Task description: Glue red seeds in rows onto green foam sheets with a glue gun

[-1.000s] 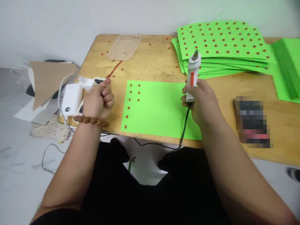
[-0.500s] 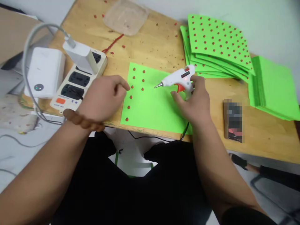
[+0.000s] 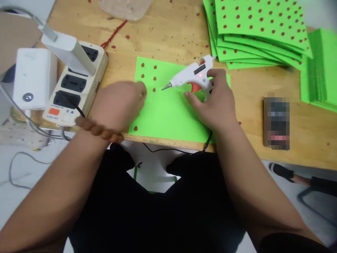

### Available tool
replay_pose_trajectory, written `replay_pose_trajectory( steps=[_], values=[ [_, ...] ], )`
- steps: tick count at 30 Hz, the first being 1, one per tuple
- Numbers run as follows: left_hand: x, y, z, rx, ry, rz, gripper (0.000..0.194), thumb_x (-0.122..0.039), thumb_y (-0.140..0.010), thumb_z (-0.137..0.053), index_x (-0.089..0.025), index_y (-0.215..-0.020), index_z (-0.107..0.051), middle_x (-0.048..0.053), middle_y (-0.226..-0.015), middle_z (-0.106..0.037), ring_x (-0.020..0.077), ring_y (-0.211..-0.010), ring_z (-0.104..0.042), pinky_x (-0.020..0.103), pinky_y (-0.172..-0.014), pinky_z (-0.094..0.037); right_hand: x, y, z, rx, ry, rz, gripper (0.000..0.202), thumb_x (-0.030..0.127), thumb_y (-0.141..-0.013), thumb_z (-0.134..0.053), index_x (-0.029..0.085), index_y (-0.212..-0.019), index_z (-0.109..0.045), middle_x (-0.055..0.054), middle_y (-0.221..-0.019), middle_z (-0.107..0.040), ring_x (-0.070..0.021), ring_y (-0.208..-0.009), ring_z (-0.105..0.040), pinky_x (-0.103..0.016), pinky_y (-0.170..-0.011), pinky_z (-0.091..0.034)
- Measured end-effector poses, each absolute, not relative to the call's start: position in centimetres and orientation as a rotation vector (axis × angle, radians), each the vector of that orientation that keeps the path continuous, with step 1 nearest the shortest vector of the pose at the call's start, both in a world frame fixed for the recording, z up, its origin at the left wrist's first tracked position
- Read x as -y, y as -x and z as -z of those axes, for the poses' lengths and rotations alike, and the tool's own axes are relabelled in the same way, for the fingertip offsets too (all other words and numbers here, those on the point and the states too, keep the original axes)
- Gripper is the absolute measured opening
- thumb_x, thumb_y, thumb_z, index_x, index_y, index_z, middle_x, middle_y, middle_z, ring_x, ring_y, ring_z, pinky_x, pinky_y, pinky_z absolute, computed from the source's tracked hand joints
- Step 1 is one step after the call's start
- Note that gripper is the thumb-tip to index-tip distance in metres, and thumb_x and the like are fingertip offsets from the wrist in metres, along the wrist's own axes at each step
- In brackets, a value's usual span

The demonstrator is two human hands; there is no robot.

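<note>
My right hand (image 3: 219, 96) grips a white hot glue gun (image 3: 188, 75) by its handle, thumb near the red trigger. Its metal nozzle points left, just above a bright green sheet (image 3: 171, 116) lying at the table's front edge. Small red dots (image 3: 154, 78) stand in two columns along the left part of the sheet. My left hand (image 3: 119, 102), blurred by motion and with a bead bracelet (image 3: 98, 129) at the wrist, is over the sheet's left edge with fingers curled together. Whatever its fingertips may pinch is hidden. It covers some of the left column.
A power strip (image 3: 92, 84) with a white charger (image 3: 70, 52) and a white power bank (image 3: 33, 79) lie left. Dotted green sheets (image 3: 258, 21) are stacked back right, plain ones (image 3: 316, 70) beside them. A pixelated object (image 3: 276, 123) lies right; a clear plastic tray (image 3: 126, 7) is behind.
The view has shifted. My left hand has moved slightly right across the sheet's left edge, covering more dots. The glue gun's nozzle has come a little closer to the second column.
</note>
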State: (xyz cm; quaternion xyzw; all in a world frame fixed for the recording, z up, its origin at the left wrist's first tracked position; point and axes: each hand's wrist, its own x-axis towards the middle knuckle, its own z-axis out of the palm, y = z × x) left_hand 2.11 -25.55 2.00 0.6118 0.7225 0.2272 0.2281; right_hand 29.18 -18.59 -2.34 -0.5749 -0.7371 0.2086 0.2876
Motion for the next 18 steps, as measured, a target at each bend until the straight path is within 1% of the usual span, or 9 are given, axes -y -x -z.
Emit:
replay_pose_trajectory(
  steps=[2,3,5,8,10,12,15,16,18],
  values=[
    [25.5,-0.9,-2.6,-2.115,-1.905,-0.509,0.031,-0.023,-0.095,-0.071,-0.017,-0.123,-0.084,0.016,-0.097,-0.077,0.0514,-0.114,-0.075,0.063,-0.107,-0.052,19.0,-28.8,1.6,1.965,1.536,-0.610,0.055,0.041,-0.085,-0.091,0.031,-0.123,-0.052,-0.009,-0.129,-0.064,-0.0348,-0.124,-0.065,-0.050,-0.100,-0.056],
    [25.5,-0.4,-2.8,-2.164,-1.979,-0.472,0.039,-0.023,-0.098,-0.066,-0.014,-0.132,-0.082,0.019,-0.102,-0.079,0.0518,-0.113,-0.076,0.064,-0.105,-0.054,19.2,-28.6,1.3,1.963,1.537,-0.634,0.053,0.038,-0.085,-0.090,0.032,-0.121,-0.051,-0.009,-0.129,-0.064,-0.0344,-0.124,-0.065,-0.049,-0.099,-0.056],
    [25.6,0.0,-3.0,-2.198,-2.011,-0.458,0.045,-0.022,-0.100,-0.059,-0.011,-0.137,-0.082,0.021,-0.108,-0.081,0.0512,-0.113,-0.077,0.064,-0.106,-0.056,19.6,-28.2,0.8,1.959,1.533,-0.670,0.051,0.031,-0.084,-0.090,0.032,-0.118,-0.051,-0.009,-0.129,-0.064,-0.0335,-0.122,-0.063,-0.046,-0.098,-0.055],
    [25.9,-0.4,-2.9,-2.167,-2.007,-0.395,0.045,-0.026,-0.102,-0.056,-0.015,-0.136,-0.084,0.019,-0.111,-0.083,0.0484,-0.116,-0.078,0.061,-0.109,-0.056,19.9,-27.7,0.5,1.964,1.516,-0.690,0.051,0.026,-0.083,-0.089,0.032,-0.117,-0.051,-0.010,-0.129,-0.064,-0.0323,-0.122,-0.062,-0.044,-0.096,-0.055],
    [26.0,-0.8,-2.9,-2.143,-2.022,-0.302,0.042,-0.029,-0.103,-0.055,-0.018,-0.130,-0.086,0.017,-0.103,-0.082,0.0473,-0.113,-0.078,0.058,-0.103,-0.057,19.9,-27.5,0.7,1.987,1.517,-0.672,0.051,0.026,-0.083,-0.089,0.032,-0.117,-0.051,-0.010,-0.130,-0.065,-0.0318,-0.121,-0.062,-0.043,-0.094,-0.055],
    [26.0,-1.0,-2.8,-2.128,-2.016,-0.247,0.037,-0.033,-0.103,-0.054,-0.023,-0.116,-0.087,0.014,-0.090,-0.076,0.0439,-0.101,-0.077,0.055,-0.096,-0.057,19.8,-27.5,1.0,2.023,1.524,-0.616,0.051,0.029,-0.084,-0.088,0.033,-0.119,-0.052,-0.009,-0.129,-0.066,-0.0316,-0.120,-0.064,-0.043,-0.093,-0.057],
    [25.9,-0.8,-2.7,-2.144,-1.980,-0.269,0.028,-0.043,-0.100,-0.058,-0.032,-0.098,-0.084,0.008,-0.079,-0.064,0.0331,-0.081,-0.066,0.050,-0.091,-0.052,19.7,-27.6,1.5,2.091,1.516,-0.485,0.047,0.039,-0.089,-0.084,0.034,-0.122,-0.051,-0.009,-0.129,-0.067,-0.0330,-0.118,-0.068,-0.046,-0.093,-0.059],
    [26.0,-0.8,-2.7,-2.166,-1.985,-0.280,0.027,-0.045,-0.099,-0.059,-0.033,-0.097,-0.083,0.007,-0.078,-0.061,0.0308,-0.077,-0.061,0.049,-0.089,-0.051,19.7,-27.6,1.7,2.114,1.507,-0.441,0.045,0.042,-0.091,-0.081,0.034,-0.123,-0.051,-0.009,-0.129,-0.068,-0.0339,-0.117,-0.069,-0.048,-0.093,-0.060],
    [26.0,-0.6,-2.5,-2.194,-2.042,-0.286,0.030,-0.047,-0.100,-0.057,-0.034,-0.102,-0.084,0.007,-0.079,-0.060,0.0296,-0.074,-0.054,0.049,-0.085,-0.049,19.7,-27.7,1.9,2.154,1.490,-0.366,0.043,0.047,-0.094,-0.076,0.035,-0.125,-0.049,-0.009,-0.132,-0.068,-0.0355,-0.116,-0.071,-0.052,-0.092,-0.061]
  ],
)
